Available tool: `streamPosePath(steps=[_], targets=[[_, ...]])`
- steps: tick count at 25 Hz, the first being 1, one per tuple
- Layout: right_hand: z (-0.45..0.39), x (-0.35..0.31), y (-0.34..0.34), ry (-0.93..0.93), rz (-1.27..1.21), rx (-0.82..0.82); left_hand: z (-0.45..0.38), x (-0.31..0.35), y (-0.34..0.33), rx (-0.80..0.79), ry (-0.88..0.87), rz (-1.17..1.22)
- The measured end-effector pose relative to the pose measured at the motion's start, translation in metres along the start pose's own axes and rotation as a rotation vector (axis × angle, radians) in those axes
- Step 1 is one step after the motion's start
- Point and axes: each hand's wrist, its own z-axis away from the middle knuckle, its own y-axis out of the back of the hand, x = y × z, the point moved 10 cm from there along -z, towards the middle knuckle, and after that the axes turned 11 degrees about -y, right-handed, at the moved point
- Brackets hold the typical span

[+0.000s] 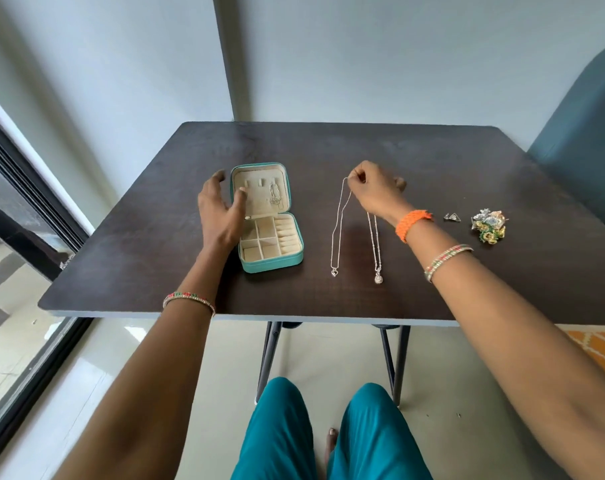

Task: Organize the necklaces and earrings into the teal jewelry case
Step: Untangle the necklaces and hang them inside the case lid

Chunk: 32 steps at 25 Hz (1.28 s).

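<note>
Right hand (pixel 372 188) pinches heart necklace (pixel 339 223) top; left hand (pixel 221 207) open by case (pixel 268 220). Next: lift, hang on lid hook.

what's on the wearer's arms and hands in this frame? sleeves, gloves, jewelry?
Bare forearms, no sleeves or gloves visible. Left hand: one thin beaded bangle in red, green and gold. Right hand: orange woven wristband, and further up the forearm a stack of similar beaded bangles.
</note>
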Motion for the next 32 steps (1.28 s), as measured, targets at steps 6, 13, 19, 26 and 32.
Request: streamPosePath(steps=[6, 13, 19, 26, 32], targets=[[0.072, -0.053, 0.04, 0.091, -0.568, -0.512, 0.021, 0.129, 0.028, 0.098, -0.269, 0.106], [0.138, -0.091, 0.089, 0.142, -0.615, -0.365, 0.095, 0.19, -0.02, -0.353, -0.108, 0.552], [0.142, -0.066, 0.122, 0.029, -0.864, -0.191, 0.132, 0.164, -0.004, -0.281, 0.056, 0.736], [0.149, -0.026, 0.123, -0.078, -1.11, -0.149, 0.143, 0.141, 0.03, -0.073, 0.181, 1.019], [0.162, -0.005, 0.113, -0.113, -0.995, -0.009, 0.146, 0.142, 0.037, 0.029, 0.265, 1.092]])
